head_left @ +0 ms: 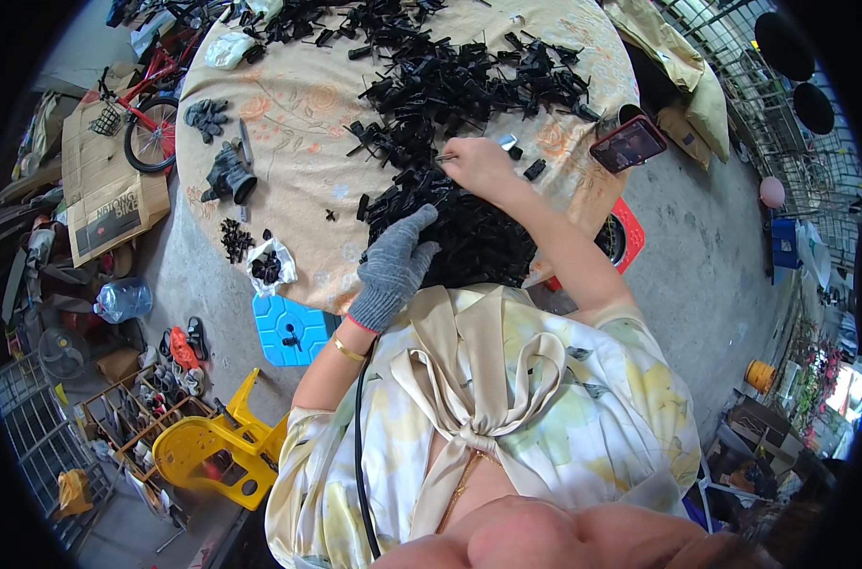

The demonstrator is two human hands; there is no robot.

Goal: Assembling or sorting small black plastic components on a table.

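A heap of small black plastic parts (pixel 478 237) is piled at the near edge of the round cloth-covered table (pixel 298 142). My left hand (pixel 393 270), in a grey knitted glove, lies over the left side of this heap with fingers stretched and thumb apart; whether a part sits under them is hidden. Further up the heap, my bare right hand (pixel 480 169) is closed in a pinch. A thin metal tool (pixel 446 157) sticks out to the left from its fingertips, too small to identify. More black parts (pixel 469 81) spread across the far side.
Dark gloves (pixel 230 174) and a small white bag of black bits (pixel 271 266) lie on the table's left. A phone (pixel 628 144) stands tilted at the right edge. Below are a blue stool (pixel 292 330), a red stool (pixel 630 232) and a yellow plastic chair (pixel 222 446).
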